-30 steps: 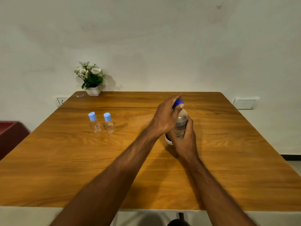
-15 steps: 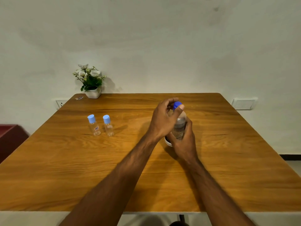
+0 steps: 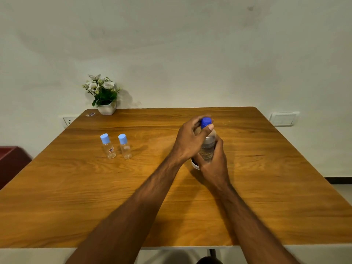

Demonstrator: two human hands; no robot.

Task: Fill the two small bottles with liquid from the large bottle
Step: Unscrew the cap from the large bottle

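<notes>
My right hand is wrapped around the lower body of the big bottle, gripping it from the near right side while it stands upright on the table, right of centre. The bottle is clear with a grey tint in its upper part, and its white base shows just left of my right wrist. My left hand reaches across from the left and is curled over the top of the bottle, thumb and fingers pinching the dark blue cap. My thumb tip lies against the near side of the cap, just below it, and my other fingers arch round its far side. The cap sits on the neck; I cannot tell whether it is loose or tight.

The two small bottles stand upright well to the left of the big one, side by side and just apart. Both are clear, and each has its pale blue cap on. The left one carries a small red and white label low on its side; the right one looks plain. I cannot make out any liquid in either.

At the far left corner of the table a white pot of white flowers stands against the wall, with a small scrap lying just left of it.
</notes>
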